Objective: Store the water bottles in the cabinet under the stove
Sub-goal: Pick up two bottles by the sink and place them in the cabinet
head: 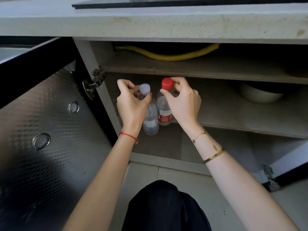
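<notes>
- The left hand [131,104] curls its fingers round the neck of the white-capped bottle [150,114], grasping it just below the cap.
- The right hand [181,99] pinches the red-capped bottle [164,107] at its neck, thumb and forefinger either side of the cap.
- Both bottles stand upright, touching side by side, in the open cabinet [166,159] under the stove [166,3], at its left end near the hinge [95,82].
- Right of the bottles, well apart, a white bowl [260,95] sits on the cabinet's middle shelf; above them a yellow hose [173,56] runs across the top shelf.
- The open door [41,122] swings out to the left of the bottles.
- Both forearms reach forward into the cabinet, wrists bent downward.
</notes>
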